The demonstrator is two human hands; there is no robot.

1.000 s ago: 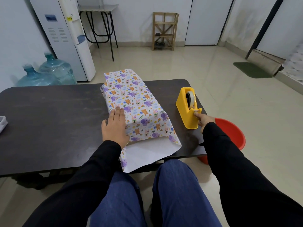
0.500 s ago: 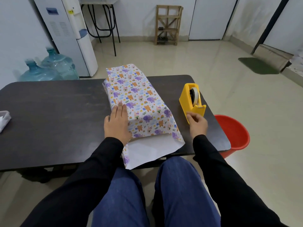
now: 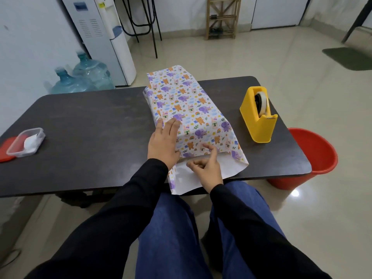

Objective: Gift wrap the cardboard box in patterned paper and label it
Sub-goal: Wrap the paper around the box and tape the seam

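The cardboard box was hidden beneath a sheet of patterned paper (image 3: 193,105) printed with elephants, bears and rainbows, and the bundle was laid lengthwise at the middle of a dark table (image 3: 90,127). The paper's white underside was seen projecting past the table's near edge, toward a lap clad in blue trousers (image 3: 171,228).

The left hand (image 3: 164,143) was laid flat on the near left part of the covered box, its fingers straight and held together, the paper pressed down beneath the palm. The right hand (image 3: 207,170) was held at the near end of the bundle, just beside the left. Its forefinger was stretched out to the printed edge of the sheet while the thumb and remaining fingers were curled inward over the white flap. Whether anything was pinched between them could not be told. Both arms were covered by black sleeves.

A yellow tape dispenser (image 3: 257,117), loaded with a roll of tape (image 3: 260,101), was stood upright on the table to the right of the box, apart from the paper and from both hands. A clear plastic container (image 3: 26,141) was set near the table's left end, on a red lid (image 3: 5,150).

A red bucket (image 3: 314,158) was placed on the tiled floor by the table's right corner. Two large water bottles (image 3: 88,75) and a white water dispenser (image 3: 100,27) were ranged along the left wall, and a wooden rack (image 3: 221,17) was stood against the far wall.
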